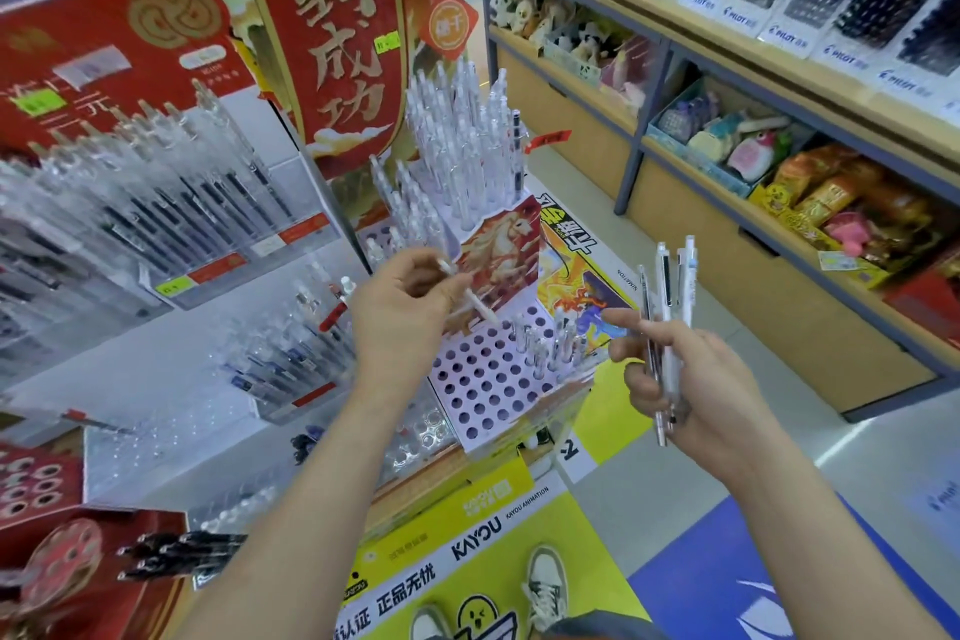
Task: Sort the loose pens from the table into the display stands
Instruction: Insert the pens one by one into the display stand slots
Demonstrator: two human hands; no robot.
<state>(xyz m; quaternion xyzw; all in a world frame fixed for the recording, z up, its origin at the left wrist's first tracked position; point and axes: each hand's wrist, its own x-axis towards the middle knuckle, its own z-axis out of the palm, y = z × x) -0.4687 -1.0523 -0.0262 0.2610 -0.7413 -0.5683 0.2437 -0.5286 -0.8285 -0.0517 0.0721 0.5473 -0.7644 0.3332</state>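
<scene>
Facing me: the tiered display stand [485,439], its white hole board lying just below and beyond my left hand [402,312] and to the left of my right hand [680,379].
Standing stock: I see clear pens [457,146] crowding the upper tier, above and beyond the left hand. A few more stand in the board's far corner, just past the right forefinger.
Left hand: fingers curled, thumb and fingertips pinching the single pen [475,299].
Right hand: wrapped round the pen bundle [670,286], forefinger stretched toward the left hand.
Pen bundle: roughly four, mostly white, upright. The tops rise above the right fist and the tips poke out below it.
Single pen: white, slanting down and rightward out of the left fingers, tip at the board's top rows. I cannot tell whether it touches.
</scene>
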